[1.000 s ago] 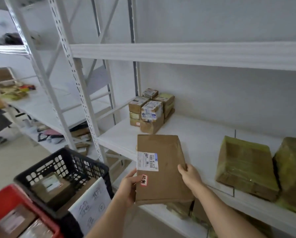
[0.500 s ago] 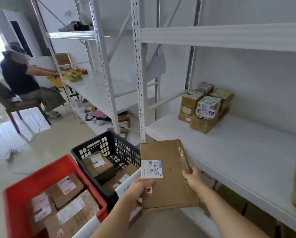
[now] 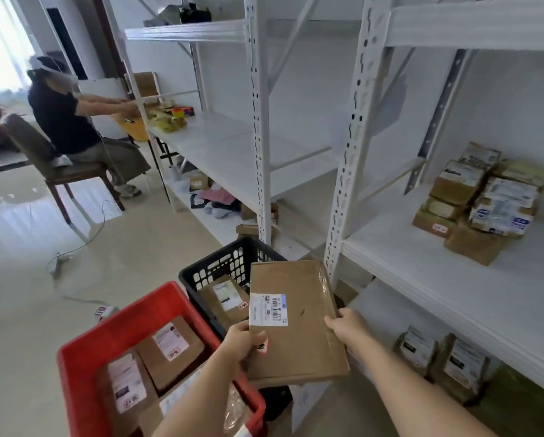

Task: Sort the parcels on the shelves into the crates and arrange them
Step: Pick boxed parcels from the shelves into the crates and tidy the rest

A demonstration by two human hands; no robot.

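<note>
I am holding the flat brown parcel (image 3: 295, 323) with 2 hands above the crates: my left hand (image 3: 243, 342) is pinching its near left corner, my right hand (image 3: 348, 323) is gripping its right edge.

Risk: the parcel is hanging over the gap between both crates, so a loosened pinch is likely dropping it onto a rim or into the wrong crate.

Contents:
1. The black crate (image 3: 232, 263) is holding at least 1 labelled box (image 3: 226, 299)
2. The red crate (image 3: 122, 329) is holding 2 labelled parcels (image 3: 169, 351), plus others partly hidden

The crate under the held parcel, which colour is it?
Black crate, seen in the head view.
</note>
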